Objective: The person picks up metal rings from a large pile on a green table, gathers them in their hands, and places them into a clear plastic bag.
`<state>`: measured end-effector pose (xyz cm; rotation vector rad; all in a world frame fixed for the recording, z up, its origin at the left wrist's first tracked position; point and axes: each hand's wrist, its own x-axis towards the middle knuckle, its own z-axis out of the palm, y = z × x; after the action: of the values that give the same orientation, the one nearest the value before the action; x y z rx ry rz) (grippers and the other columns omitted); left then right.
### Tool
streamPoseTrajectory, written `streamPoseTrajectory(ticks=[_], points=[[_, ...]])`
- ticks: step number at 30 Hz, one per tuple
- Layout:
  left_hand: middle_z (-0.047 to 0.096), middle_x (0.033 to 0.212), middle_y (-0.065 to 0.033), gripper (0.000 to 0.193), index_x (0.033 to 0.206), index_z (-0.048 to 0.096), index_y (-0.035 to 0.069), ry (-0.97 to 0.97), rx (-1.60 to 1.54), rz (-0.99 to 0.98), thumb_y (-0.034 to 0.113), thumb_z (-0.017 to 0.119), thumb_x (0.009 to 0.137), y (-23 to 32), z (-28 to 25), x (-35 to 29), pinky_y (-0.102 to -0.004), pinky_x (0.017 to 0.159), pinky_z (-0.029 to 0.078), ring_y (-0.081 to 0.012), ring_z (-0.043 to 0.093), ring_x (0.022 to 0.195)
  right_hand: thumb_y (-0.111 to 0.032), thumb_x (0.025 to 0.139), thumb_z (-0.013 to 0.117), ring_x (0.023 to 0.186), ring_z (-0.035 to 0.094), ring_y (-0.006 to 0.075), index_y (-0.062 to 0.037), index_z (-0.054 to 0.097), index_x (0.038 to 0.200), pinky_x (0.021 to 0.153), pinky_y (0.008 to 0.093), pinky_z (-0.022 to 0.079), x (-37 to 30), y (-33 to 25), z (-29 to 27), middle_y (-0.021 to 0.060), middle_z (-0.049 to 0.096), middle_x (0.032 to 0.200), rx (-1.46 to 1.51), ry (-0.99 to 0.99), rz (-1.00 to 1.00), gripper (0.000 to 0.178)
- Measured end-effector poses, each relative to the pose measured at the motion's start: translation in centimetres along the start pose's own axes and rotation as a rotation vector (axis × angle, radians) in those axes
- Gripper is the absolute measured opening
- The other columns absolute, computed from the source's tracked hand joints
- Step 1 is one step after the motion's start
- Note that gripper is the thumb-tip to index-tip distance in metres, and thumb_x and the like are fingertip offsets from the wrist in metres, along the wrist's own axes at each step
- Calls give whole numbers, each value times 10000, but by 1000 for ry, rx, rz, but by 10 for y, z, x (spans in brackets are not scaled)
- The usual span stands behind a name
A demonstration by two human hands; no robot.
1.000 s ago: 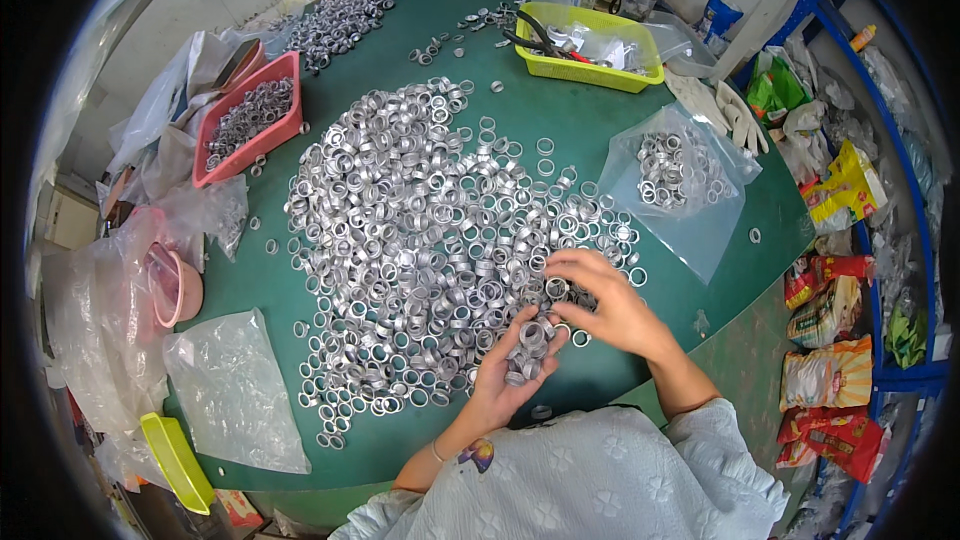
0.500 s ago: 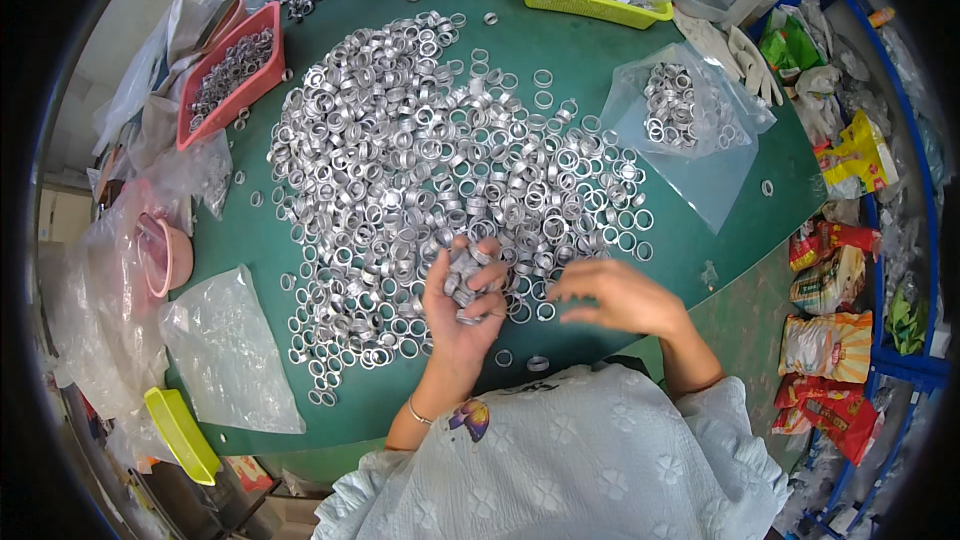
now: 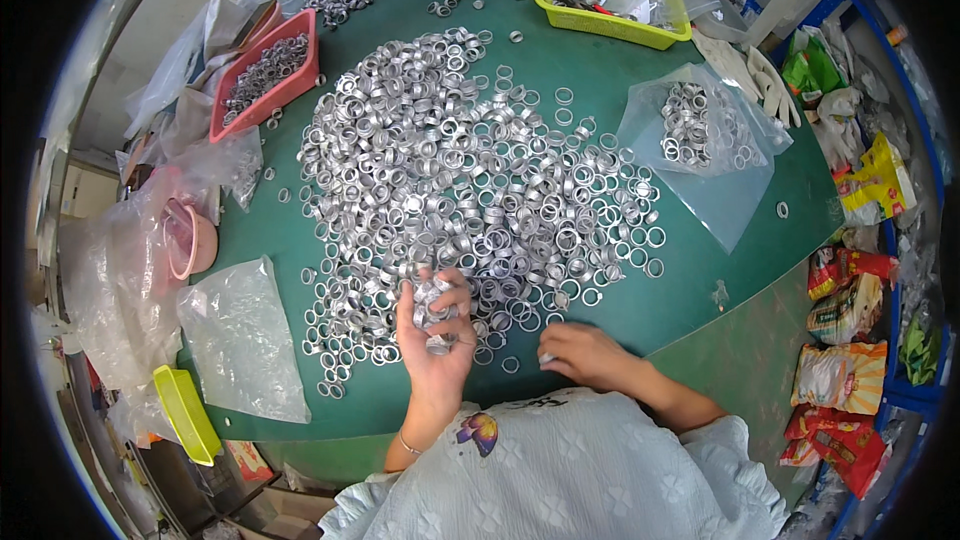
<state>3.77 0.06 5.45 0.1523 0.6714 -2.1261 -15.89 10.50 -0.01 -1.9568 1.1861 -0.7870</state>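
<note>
While the left hand is palm up at the near edge of the heap of rings, the right hand is low by the front edge of the green table, well apart from it. Head view, only one here. Left: fingers curled in a loose cup, handful of grey metal rings packed in the palm. Right: fingers bent and tucked together, small silvery bit at the tips; can't tell if it's a ring or actually gripped. Change vs a second ago: hands no longer together over the rings; right is lower, near the shirt, fingers bent rather than stretched out as half a second back. Left keeps its load. My read: left acts as the holder, right handles pieces singly, so the work is split between them. One loose ring lies between the hands. Around: clear bag with rings at right, red bin of rings at far left, yellow basket at the back, flat plastic sheet near left
</note>
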Motion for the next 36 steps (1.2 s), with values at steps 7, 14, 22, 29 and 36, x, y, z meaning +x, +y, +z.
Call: streamPoseTrajectory(ticks=[7, 14, 22, 29, 36], points=[[571, 1017, -156, 237, 997, 579, 39, 202, 363, 23, 250, 542, 897, -21, -31, -12, -514, 972, 417, -305, 511, 1092, -41, 873, 584, 773, 560, 123, 18, 579, 983, 677, 262, 453, 15, -17, -28, 54, 600, 872, 1125, 398, 494, 125], [569, 1140, -158, 284, 1045, 596, 84, 236, 539, -142, 317, 485, 925, -31, -52, -12, -517, 1016, 348, -329, 498, 1133, 19, 735, 681, 801, 580, 178, -21, 665, 885, 716, 302, 455, 24, -35, -24, 98, 626, 876, 13, 538, -15, 156], [581, 1108, -136, 328, 1079, 600, 96, 155, 573, -144, 354, 463, 928, -38, -55, -13, -512, 1012, 351, -300, 538, 1047, -54, 708, 711, 789, 563, 227, -25, 665, 930, 705, 328, 436, 18, -40, -26, 62, 595, 858, 53, 622, 67, 229], [594, 1080, -94, 303, 1078, 603, 131, 191, 615, -155, 355, 465, 929, -38, -61, -16, -476, 911, 453, -257, 561, 1005, -92, 715, 708, 809, 543, 230, -45, 655, 940, 699, 336, 404, 18, -48, -34, 56, 593, 897, -184, 539, -160, 236], [537, 1125, -118, 277, 1052, 582, 122, 159, 413, -239, 340, 480, 916, -32, -64, -20, -506, 910, 451, -296, 485, 1136, -113, 739, 695, 837, 534, 288, -16, 626, 880, 761, 381, 403, 35, -12, -29, 98, 576, 865, -336, 786, 209, 184]])
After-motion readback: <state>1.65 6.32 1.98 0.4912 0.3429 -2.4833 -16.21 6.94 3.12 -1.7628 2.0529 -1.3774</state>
